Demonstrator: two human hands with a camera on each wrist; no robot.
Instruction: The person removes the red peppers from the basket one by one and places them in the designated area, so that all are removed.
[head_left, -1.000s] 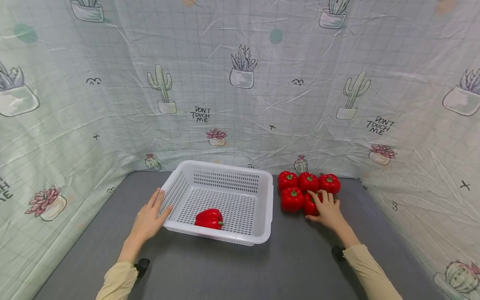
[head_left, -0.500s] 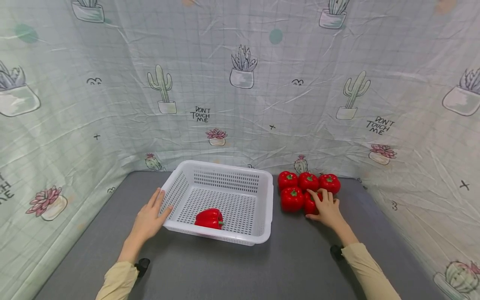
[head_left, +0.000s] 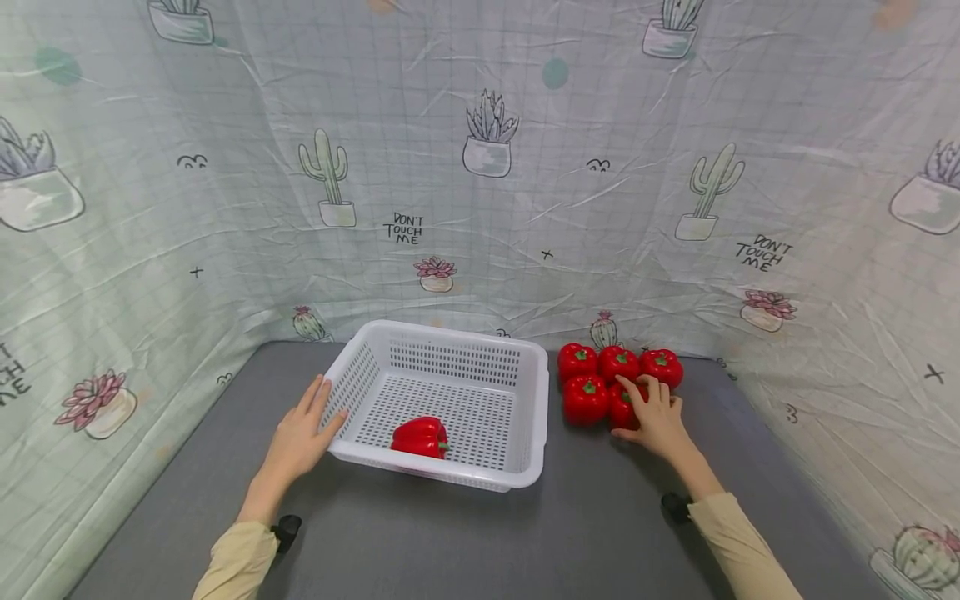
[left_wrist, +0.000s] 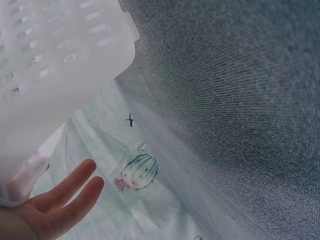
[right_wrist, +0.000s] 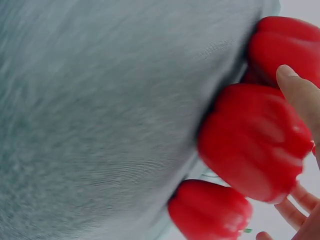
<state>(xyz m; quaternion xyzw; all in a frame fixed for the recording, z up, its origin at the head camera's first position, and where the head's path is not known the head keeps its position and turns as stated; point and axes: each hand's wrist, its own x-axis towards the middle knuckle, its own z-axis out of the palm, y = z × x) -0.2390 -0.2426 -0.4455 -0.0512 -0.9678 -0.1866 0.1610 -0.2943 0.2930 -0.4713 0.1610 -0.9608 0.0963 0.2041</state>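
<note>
My right hand [head_left: 660,421] grips a red bell pepper [head_left: 622,408], the near right one of a small group on the grey table. In the right wrist view, thumb and fingers lie on opposite sides of that bell pepper [right_wrist: 252,142]; part of the hand is out of frame. My left hand [head_left: 295,437] rests against the left rim of a white perforated plastic basket [head_left: 442,477], its fingers fairly straight. The left wrist view has two outstretched fingers [left_wrist: 75,200] beside the basket wall. One red bell pepper [head_left: 420,437] lies on its side inside the basket, near the front.
Several other red bell peppers [head_left: 586,400] stand close together beside the gripped one, at the basket's right. A patterned cloth [head_left: 480,208] with cactus drawings hangs behind and at both sides of the grey table [head_left: 465,542].
</note>
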